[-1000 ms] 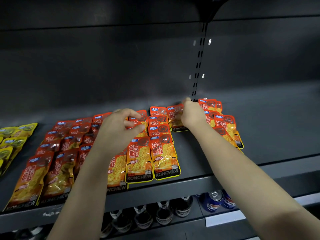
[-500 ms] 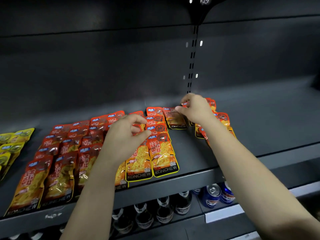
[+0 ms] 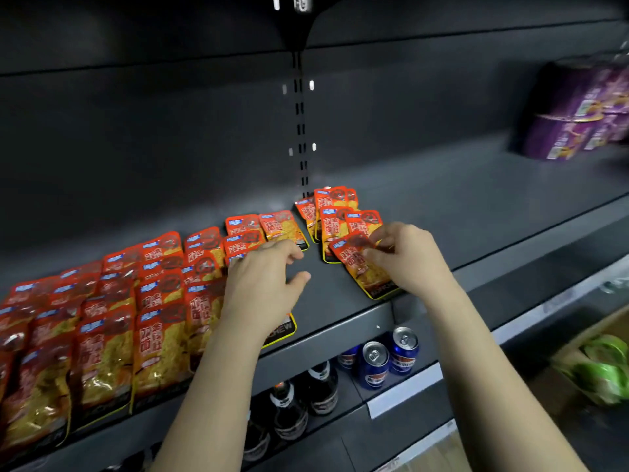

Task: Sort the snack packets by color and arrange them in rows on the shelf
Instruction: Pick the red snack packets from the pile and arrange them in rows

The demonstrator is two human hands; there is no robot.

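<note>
Rows of orange snack packets [image 3: 112,335] are lying overlapped across the left of the dark shelf [image 3: 340,301]. The left hand [image 3: 262,284] is hovering over their right end, its grip spread and holding nothing. Just right of it, the right hand [image 3: 408,257] is pinching one orange packet [image 3: 360,267] between thumb and fingers at the front of a small loose pile [image 3: 337,212]. Below the shelf, bottles [image 3: 289,407] and blue cans [image 3: 374,362] are standing.
</note>
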